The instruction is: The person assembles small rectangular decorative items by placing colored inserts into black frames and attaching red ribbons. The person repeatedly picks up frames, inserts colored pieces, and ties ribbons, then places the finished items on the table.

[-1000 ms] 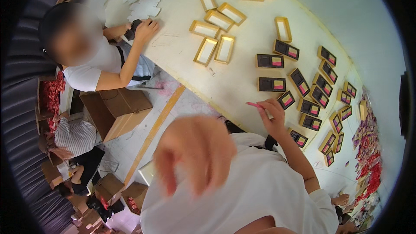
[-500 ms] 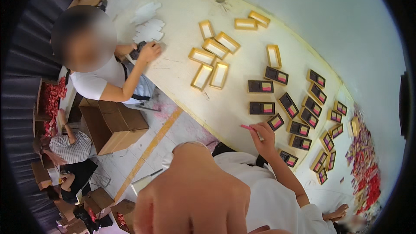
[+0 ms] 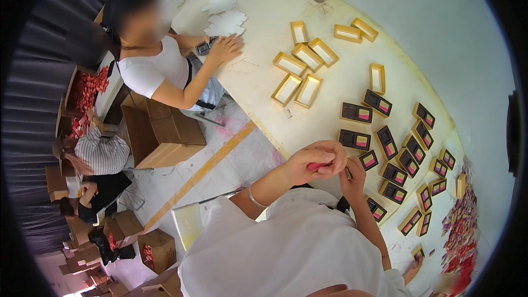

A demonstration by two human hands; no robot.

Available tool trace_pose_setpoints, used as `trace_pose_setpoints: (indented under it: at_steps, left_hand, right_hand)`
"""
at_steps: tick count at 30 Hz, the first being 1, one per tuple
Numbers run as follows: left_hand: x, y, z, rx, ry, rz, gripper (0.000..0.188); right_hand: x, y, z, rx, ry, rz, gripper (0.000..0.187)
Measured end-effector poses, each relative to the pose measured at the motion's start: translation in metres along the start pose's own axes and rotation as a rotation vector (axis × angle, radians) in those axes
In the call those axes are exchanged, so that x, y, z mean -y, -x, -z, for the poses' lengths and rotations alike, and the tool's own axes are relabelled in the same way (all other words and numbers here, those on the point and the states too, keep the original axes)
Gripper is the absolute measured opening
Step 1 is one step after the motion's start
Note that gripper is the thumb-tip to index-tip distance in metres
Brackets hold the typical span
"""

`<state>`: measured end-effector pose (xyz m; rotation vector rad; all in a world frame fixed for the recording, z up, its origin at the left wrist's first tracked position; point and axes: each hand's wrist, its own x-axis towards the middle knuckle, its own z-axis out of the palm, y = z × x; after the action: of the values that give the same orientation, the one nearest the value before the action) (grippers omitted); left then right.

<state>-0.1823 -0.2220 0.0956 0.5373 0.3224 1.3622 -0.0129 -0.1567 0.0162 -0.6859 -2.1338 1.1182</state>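
Note:
My left hand is closed around a small pink piece at the table's near edge; its exact kind does not show. Right beside it, my right hand pinches a small dark thing with a gold edge, too small to name. The two hands almost touch. Just beyond them lie several gold boxes with black inserts, the nearest a box with pink and yellow-green parts in its insert. Farther off are gold open boxes with white insides.
A co-worker in white sits at the far left table edge, holding a black device near white card pieces. A heap of red and gold packets lies at right. Another person's hand is at lower right. A cardboard box stands on the floor.
My left hand has moved from close before the camera to the table edge beside my right hand. The pink piece, earlier in my right hand's fingers, now shows in my left. The view has shifted.

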Motion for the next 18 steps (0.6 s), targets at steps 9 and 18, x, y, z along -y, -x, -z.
trace_pose_setpoints:
  at_steps: [9, 18]
  left_hand:
    - [0.007, -0.003, 0.004, -0.008, 0.052, -0.003, 0.022]
    - [0.013, 0.003, 0.016, -0.092, 0.054, 0.017, 0.022]
  right_hand:
    - [-0.001, 0.002, -0.004, -0.016, -0.006, 0.002, 0.013]
    - [0.000, 0.005, -0.006, -0.014, -0.033, -0.043, 0.012]
